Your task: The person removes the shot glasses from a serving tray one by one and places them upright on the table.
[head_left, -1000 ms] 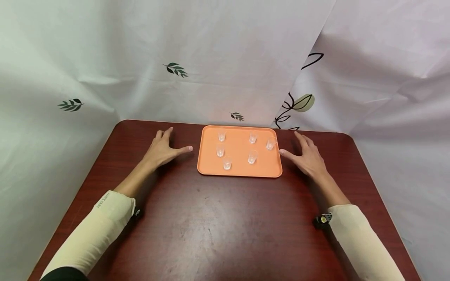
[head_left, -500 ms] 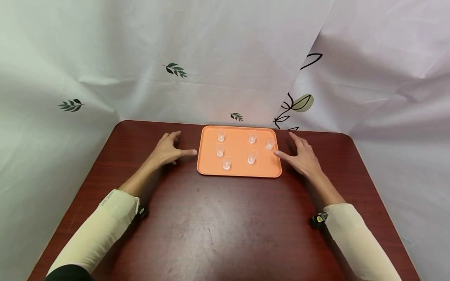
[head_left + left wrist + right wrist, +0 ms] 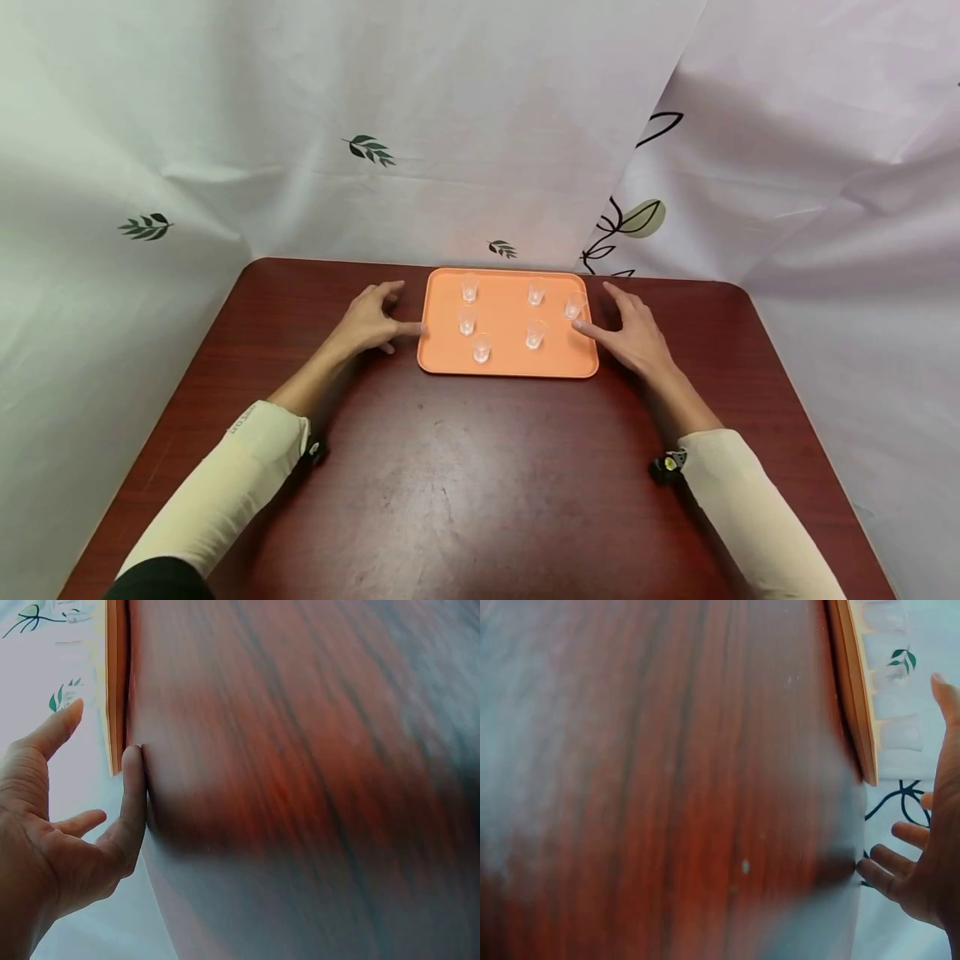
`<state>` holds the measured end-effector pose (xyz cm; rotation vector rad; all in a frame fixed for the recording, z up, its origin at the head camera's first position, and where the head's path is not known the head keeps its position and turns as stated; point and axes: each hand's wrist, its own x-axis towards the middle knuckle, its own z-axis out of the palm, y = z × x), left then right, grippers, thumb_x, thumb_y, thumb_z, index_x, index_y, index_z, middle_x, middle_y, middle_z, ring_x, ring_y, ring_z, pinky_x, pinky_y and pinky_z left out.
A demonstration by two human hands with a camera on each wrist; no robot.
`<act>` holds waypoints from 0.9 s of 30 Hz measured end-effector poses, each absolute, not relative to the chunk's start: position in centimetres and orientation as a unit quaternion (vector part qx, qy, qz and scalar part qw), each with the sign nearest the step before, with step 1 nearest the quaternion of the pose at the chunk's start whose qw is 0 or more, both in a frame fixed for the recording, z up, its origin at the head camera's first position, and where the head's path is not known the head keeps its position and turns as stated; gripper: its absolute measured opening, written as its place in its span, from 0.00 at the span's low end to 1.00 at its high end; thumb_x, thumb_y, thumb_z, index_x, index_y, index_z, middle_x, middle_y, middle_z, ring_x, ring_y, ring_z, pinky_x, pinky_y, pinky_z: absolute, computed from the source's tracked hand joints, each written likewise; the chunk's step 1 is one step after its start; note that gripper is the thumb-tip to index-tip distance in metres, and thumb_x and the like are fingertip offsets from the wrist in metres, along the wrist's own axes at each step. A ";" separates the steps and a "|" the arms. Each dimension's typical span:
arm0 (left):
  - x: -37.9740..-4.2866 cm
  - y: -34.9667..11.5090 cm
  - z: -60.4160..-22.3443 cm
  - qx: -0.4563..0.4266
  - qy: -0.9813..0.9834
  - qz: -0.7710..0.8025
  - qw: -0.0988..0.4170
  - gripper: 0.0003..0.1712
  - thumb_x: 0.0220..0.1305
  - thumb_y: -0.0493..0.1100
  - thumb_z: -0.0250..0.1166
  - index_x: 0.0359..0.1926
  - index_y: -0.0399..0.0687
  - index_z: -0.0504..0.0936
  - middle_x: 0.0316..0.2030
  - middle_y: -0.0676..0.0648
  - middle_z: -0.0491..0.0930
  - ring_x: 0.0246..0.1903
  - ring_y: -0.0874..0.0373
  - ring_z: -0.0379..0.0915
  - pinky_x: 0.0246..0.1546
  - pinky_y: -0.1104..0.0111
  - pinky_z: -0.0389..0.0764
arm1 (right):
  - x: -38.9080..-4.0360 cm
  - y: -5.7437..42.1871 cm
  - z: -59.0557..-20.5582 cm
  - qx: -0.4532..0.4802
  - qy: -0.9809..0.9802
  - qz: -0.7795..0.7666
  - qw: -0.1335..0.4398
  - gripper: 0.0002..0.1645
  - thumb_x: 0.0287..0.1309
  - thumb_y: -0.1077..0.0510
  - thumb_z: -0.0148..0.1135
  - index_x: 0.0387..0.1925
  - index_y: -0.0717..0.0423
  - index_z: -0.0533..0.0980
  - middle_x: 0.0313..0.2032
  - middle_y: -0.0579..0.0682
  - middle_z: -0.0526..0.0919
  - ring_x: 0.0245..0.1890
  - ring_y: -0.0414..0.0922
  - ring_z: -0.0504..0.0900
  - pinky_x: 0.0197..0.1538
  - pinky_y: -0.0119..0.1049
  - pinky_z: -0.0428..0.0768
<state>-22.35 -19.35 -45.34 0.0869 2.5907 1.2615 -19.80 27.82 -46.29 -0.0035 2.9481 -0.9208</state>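
Observation:
An orange tray (image 3: 506, 364) lies at the far side of the table with several small clear cups standing on it. One cup (image 3: 574, 306) is close to the tray's right edge, and another cup (image 3: 482, 348) is near its front left. My left hand (image 3: 367, 323) is at the tray's left side, thumb tip overlapping the rim in the head view, fingers spread. My right hand (image 3: 633, 333) is at the right side, its thumb reaching over the tray's edge just below the rightmost cup. In the wrist views neither hand grips anything; both have thumb and fingers apart.
The dark red-brown wooden table (image 3: 465, 483) runs from the tray toward me. A white cloth backdrop (image 3: 450, 125) with leaf prints rises directly behind the table's far edge and along both sides.
Both hands have moved inward toward the tray, the left going right and the right going left. The tray and cups keep their places on the table.

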 end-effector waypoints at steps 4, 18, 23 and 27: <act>-22.5 -18.9 -45.7 0.038 0.888 0.440 0.125 0.62 0.59 0.53 0.88 0.88 0.51 0.65 0.74 0.33 0.69 0.27 0.47 0.87 0.28 0.58 0.96 | -20.1 27.4 -46.3 -0.011 0.952 -0.306 0.018 0.68 0.64 0.17 0.69 0.92 0.45 0.57 0.87 0.61 0.63 0.88 0.66 0.58 0.85 0.78 0.64; -23.0 -17.6 -46.2 0.042 0.884 0.447 0.134 0.48 0.61 0.45 0.87 0.79 0.48 0.75 0.73 0.33 0.70 0.32 0.48 0.88 0.28 0.59 0.97 | -21.3 26.3 -47.1 -0.045 0.925 -0.377 -0.013 0.59 0.64 0.32 0.81 0.85 0.54 0.68 0.74 0.61 0.80 0.71 0.62 0.80 0.77 0.66 0.79; -23.2 -17.2 -46.0 0.045 0.882 0.448 0.140 0.46 0.62 0.42 0.86 0.78 0.46 0.77 0.73 0.34 0.71 0.34 0.49 0.86 0.28 0.59 0.96 | -21.5 26.0 -47.2 -0.051 0.917 -0.395 -0.016 0.54 0.65 0.37 0.82 0.82 0.56 0.71 0.67 0.61 0.85 0.65 0.61 0.85 0.72 0.62 0.84; -23.3 -17.0 -46.0 0.054 0.882 0.446 0.144 0.45 0.63 0.40 0.85 0.79 0.44 0.77 0.75 0.33 0.69 0.28 0.52 0.87 0.28 0.60 0.96 | -21.7 25.7 -47.4 -0.043 0.913 -0.404 -0.018 0.50 0.65 0.41 0.83 0.80 0.56 0.73 0.66 0.63 0.86 0.63 0.62 0.87 0.68 0.61 0.88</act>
